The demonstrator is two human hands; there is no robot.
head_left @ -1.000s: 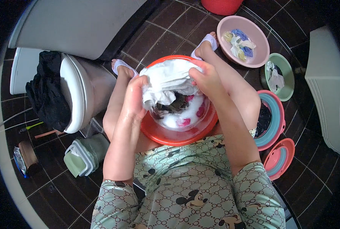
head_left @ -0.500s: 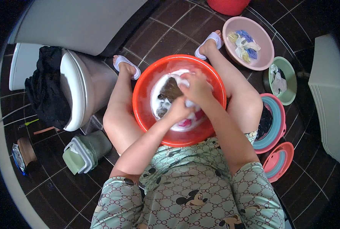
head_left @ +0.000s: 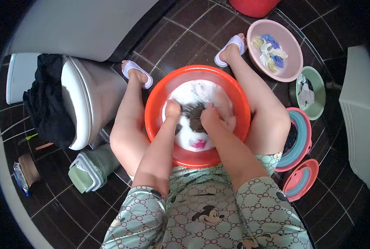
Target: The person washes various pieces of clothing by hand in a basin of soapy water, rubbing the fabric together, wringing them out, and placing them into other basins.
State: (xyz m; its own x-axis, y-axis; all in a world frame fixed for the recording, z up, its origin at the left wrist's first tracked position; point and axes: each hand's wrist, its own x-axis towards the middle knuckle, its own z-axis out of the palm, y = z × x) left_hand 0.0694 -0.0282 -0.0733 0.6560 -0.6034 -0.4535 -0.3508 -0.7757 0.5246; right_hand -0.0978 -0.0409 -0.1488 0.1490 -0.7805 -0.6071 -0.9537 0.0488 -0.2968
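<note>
Between my knees stands a red-orange basin [head_left: 152, 137] of white suds [head_left: 191, 89]. A soaked dark brown cloth [head_left: 193, 115] stretches between my hands, partly under the foam. My left hand [head_left: 173, 108] is closed at the cloth's left end, its fingertips partly hidden. On the other side, my right hand [head_left: 210, 118] grips the cloth's right part with the fingers curled in. Something bright pink [head_left: 198, 144] pokes out of the foam near the basin's close side; its kind does not show.
At the right stand a pink basin [head_left: 295, 68] with wet cloths, a green basin [head_left: 320, 97] and two collapsible basins [head_left: 304, 137] [head_left: 311, 176]. On the left are a toilet [head_left: 83, 103] draped with black clothing [head_left: 48, 103] and a small lidded bin [head_left: 85, 174].
My hands have moved apart, the left one leftward, and have come down lower into the basin. The brown cloth now lies between them. The view has shifted slightly.
</note>
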